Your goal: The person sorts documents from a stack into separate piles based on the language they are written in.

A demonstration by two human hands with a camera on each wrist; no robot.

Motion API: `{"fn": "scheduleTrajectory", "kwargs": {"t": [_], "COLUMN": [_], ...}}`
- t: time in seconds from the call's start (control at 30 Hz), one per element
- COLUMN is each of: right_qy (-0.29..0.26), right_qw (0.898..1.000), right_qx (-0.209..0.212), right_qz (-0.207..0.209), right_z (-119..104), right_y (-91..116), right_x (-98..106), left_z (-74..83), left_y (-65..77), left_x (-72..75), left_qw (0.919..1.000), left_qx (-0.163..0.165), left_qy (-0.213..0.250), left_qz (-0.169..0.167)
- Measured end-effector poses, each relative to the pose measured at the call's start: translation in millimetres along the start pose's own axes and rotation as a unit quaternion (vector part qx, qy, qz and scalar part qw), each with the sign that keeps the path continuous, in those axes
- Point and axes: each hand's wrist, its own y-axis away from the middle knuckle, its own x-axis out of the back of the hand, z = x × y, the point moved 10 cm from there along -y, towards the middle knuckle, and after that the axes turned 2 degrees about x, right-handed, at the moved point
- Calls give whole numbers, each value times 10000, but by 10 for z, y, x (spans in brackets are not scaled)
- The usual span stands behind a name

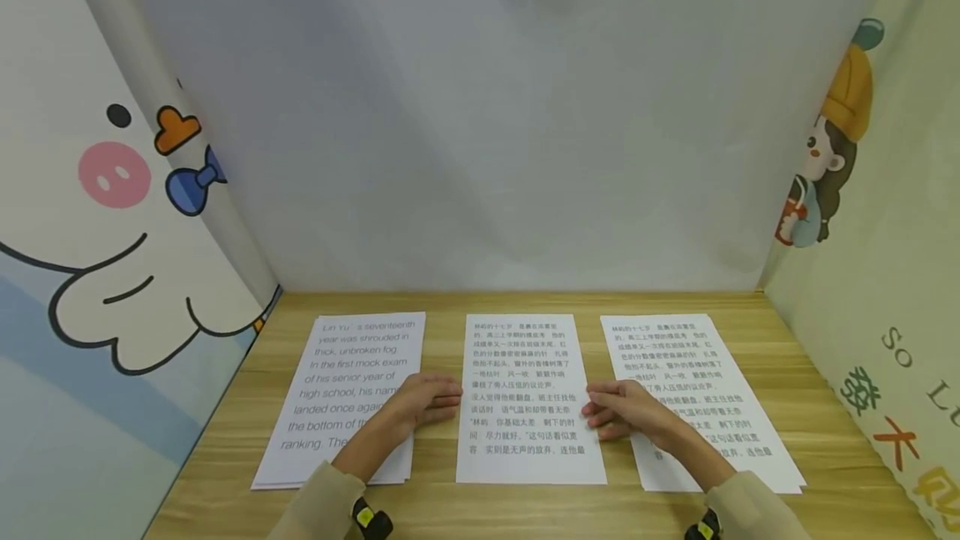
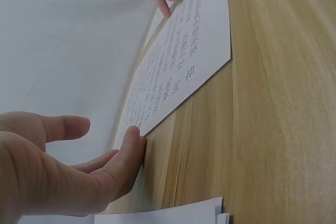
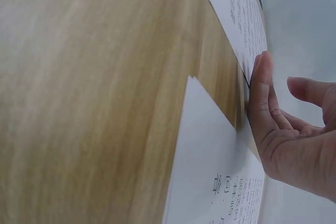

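A white sheet of printed Chinese text lies flat in the middle of the wooden table. My left hand is at its left edge, fingertips right at the paper and thumb held apart in the left wrist view. On the opposite side, my right hand has its fingertips at the right edge of the same sheet. Both hands have extended, slightly bent fingers and grip nothing. The left forearm overlaps a stack of English-printed sheets, while the right hand and forearm partly cover a stack of Chinese-printed sheets.
The wooden table shows in strips between the papers. A pale grey backdrop rises behind it. Cartoon-printed panels stand on both sides, the left panel with a white figure and the right panel with a child in a hat.
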Motion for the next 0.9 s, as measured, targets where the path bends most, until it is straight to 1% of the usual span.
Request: {"fn": "scheduleTrajectory", "kwargs": {"t": [0.13, 0.33, 0.53, 0.6, 0.7, 0.8, 0.9], "right_qy": [-25, -28, -25, -17, 31, 108, 145], "right_qw": [10000, 10000, 10000, 10000, 10000, 9999, 9999], "right_qx": [-17, 7, 6, 7, 19, 48, 47], "right_qz": [-14, -41, -53, -33, 21, 72, 4], "right_z": [7, 2, -11, -15, -27, -34, -24], "right_y": [-5, -6, -5, -1, 18, 43, 51], "right_x": [-7, -16, -22, -18, 5, 35, 38], "left_z": [-4, -15, -15, -6, 14, 23, 11], "left_y": [-5, -16, -18, -15, 14, 35, 28], "left_x": [6, 23, 9, 8, 17, 33, 34], "left_qw": [10000, 9995, 9997, 9999, 9987, 9954, 9934], "left_qx": [-4, -8, -45, -82, -179, -279, -299], "left_qy": [55, 282, 234, 65, -434, -881, -1092], "left_qz": [40, 126, 114, 121, 193, 266, 184]}}
